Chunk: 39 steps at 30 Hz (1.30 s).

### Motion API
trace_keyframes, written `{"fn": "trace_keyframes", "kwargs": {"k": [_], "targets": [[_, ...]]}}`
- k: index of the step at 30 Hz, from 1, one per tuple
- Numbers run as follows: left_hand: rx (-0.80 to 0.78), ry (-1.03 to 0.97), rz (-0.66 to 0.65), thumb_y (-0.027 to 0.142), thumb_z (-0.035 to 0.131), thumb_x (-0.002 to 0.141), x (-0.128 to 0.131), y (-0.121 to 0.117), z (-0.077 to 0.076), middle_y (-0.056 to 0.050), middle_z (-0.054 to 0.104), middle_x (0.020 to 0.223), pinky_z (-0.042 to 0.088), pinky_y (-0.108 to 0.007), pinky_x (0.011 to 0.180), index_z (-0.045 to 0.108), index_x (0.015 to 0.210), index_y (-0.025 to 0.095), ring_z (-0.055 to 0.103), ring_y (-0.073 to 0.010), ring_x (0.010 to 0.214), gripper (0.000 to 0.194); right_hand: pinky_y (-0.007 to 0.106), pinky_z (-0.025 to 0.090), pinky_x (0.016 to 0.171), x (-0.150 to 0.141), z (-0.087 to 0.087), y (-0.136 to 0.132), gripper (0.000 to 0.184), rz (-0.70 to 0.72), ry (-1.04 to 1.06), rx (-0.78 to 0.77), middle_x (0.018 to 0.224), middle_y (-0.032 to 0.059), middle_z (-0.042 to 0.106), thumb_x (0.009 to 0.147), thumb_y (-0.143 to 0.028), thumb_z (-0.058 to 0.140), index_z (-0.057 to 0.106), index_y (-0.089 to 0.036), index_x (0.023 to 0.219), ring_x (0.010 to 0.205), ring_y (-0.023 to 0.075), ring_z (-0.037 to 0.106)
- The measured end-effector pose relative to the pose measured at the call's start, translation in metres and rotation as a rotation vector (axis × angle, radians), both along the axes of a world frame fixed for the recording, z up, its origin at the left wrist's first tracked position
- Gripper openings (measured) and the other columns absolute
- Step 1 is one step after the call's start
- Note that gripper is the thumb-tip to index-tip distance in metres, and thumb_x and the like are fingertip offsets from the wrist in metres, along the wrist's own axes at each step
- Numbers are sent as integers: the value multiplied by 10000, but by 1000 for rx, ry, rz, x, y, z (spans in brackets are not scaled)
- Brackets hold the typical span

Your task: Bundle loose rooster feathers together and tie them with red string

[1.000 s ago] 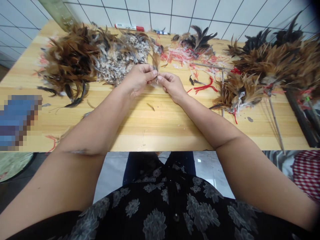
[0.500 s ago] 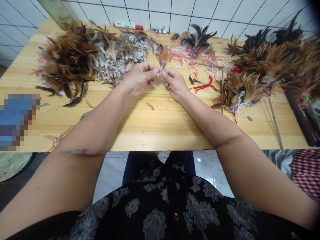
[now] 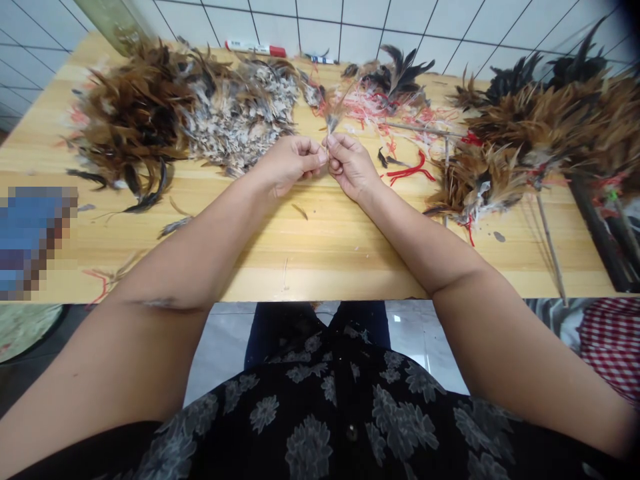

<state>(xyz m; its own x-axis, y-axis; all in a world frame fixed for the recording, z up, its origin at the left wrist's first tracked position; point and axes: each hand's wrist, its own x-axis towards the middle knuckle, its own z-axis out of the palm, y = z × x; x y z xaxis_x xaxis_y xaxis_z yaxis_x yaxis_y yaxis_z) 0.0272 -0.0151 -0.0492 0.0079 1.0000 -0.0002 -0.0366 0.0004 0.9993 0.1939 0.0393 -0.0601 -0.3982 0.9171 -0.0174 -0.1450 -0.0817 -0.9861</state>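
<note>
Above the middle of the table, a small brown feather (image 3: 333, 120) with a pale, fluffy base stands tip up. My right hand (image 3: 353, 163) is closed, pinching it low on the quill between thumb and forefinger. Just left of it my left hand (image 3: 296, 162) is also closed, thumb and forefinger pressed together at the quill's lower end. The fingers hide the bottom of the quill. Behind my left hand lies a heap of grey-white fluffy feathers (image 3: 245, 110), beside a larger pile of brown feathers (image 3: 137, 100).
Red string pieces (image 3: 413, 172) lie right of my hands, near a brown feather bundle (image 3: 475, 177). More feather bundles on sticks (image 3: 550, 240) crowd the right side. Behind are pink and white strands (image 3: 367, 110) and a red-and-white marker (image 3: 255, 48). A pixelated block covers the left edge.
Both hands have come slightly nearer to me, the left one more. The left fingertips have slid down along the quill, and the feather now tilts a little to the right.
</note>
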Motion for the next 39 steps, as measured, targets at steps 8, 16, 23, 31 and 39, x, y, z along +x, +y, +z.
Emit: {"fn": "trace_keyframes", "kwargs": {"k": [8, 16, 23, 31, 39], "targets": [[-32, -29, -4, 90, 1024, 1001, -3, 0, 2, -2, 700, 656, 499, -249, 587, 750, 765, 191, 634, -135, 563, 375, 244, 403, 618, -2, -2, -2, 631, 3, 10, 35, 807, -67, 638, 979, -592, 1076, 555, -256, 859, 667, 84, 434], [-27, -20, -21, 93, 1044, 1017, -7, 1, -1, 0, 694, 682, 552, -258, 640, 737, 780, 195, 663, -136, 585, 402, 272, 354, 596, -3, -4, -3, 639, 5, -29, 73, 803, -62, 629, 934, -632, 1099, 582, -260, 873, 669, 94, 432], [-31, 8, 10, 26, 932, 1012, 2, -3, 6, -2, 661, 673, 469, -221, 603, 717, 772, 180, 613, -123, 595, 356, 225, 343, 589, -4, -17, 5, 650, 34, 90, 34, 780, -71, 608, 940, -636, 1096, 577, -251, 867, 670, 79, 436], [136, 536, 280, 74, 877, 934, -45, 18, 3, 10, 696, 815, 514, -367, 815, 729, 877, 229, 664, -211, 837, 221, 227, 300, 561, -5, -12, 0, 608, 17, 104, -7, 647, -113, 447, 964, -568, 1096, 598, -248, 829, 604, 77, 380], [198, 1012, 306, 224, 934, 972, -62, 59, 9, -34, 381, 835, 403, -452, 1124, 554, 766, 287, 476, -302, 1174, 437, 223, 311, 561, -8, -13, 3, 578, -1, 139, -24, 685, -112, 484, 1033, -539, 1044, 581, -249, 844, 597, 65, 353]]}}
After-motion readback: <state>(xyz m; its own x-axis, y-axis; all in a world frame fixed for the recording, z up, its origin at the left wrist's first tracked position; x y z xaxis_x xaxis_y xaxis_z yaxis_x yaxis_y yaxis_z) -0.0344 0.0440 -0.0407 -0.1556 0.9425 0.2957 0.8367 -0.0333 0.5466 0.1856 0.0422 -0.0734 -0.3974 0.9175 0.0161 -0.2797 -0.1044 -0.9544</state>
